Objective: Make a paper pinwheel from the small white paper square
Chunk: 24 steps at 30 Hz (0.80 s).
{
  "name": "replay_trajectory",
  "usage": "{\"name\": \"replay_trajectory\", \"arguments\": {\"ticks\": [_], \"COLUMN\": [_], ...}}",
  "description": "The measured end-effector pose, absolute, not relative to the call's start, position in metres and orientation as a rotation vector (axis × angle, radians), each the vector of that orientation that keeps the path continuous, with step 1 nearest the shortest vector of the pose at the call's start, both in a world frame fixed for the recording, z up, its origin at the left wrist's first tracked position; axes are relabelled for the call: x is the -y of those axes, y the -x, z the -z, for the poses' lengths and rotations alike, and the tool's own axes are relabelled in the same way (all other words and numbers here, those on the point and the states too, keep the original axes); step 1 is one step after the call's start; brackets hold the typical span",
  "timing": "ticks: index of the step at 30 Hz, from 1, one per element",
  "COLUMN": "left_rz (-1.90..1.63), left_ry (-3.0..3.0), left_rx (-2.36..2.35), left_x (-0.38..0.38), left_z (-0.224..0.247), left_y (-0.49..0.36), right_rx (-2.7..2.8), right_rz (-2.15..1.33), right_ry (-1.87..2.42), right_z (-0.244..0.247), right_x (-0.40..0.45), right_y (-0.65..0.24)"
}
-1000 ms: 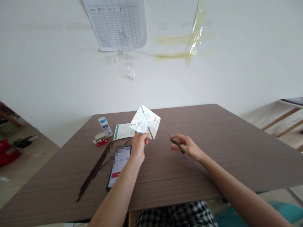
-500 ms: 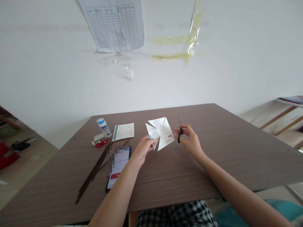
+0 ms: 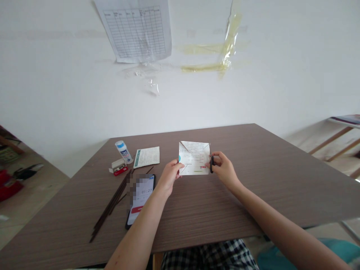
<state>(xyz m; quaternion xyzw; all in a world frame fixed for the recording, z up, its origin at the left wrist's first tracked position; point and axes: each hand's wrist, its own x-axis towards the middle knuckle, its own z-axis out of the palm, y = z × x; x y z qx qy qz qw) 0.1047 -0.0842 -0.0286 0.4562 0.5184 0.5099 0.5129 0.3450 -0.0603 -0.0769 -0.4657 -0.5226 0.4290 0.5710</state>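
From the head view I have the left hand closed on the left edge of 1 paper square, held just above the table. The right hand is closed on 1 pair of scissors, right at the paper's right edge (the blades are mostly hidden). At least 2 diagonal slits are cut; no stick is fixed on. Nearby I count 1 bottle, 1 box, 1 card, 1 phone, and a bundle of sticks I cannot count exactly.
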Motion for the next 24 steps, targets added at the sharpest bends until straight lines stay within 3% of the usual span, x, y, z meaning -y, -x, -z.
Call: {"name": "replay_trajectory", "arguments": {"ticks": [12, 24], "left_rz": [-1.046, -1.234], "left_ry": [-1.111, -1.071], "left_rx": [-1.163, -1.229], "left_x": [0.093, 0.089], "left_z": [0.035, 0.033], "left_y": [-0.121, -0.125], "right_rx": [1.081, 1.139], "right_rz": [-1.036, -1.142], "right_ry": [1.046, 1.033], "right_z": [0.070, 0.081], "right_x": [0.070, 0.073], "right_y": [-0.335, -0.327]}}
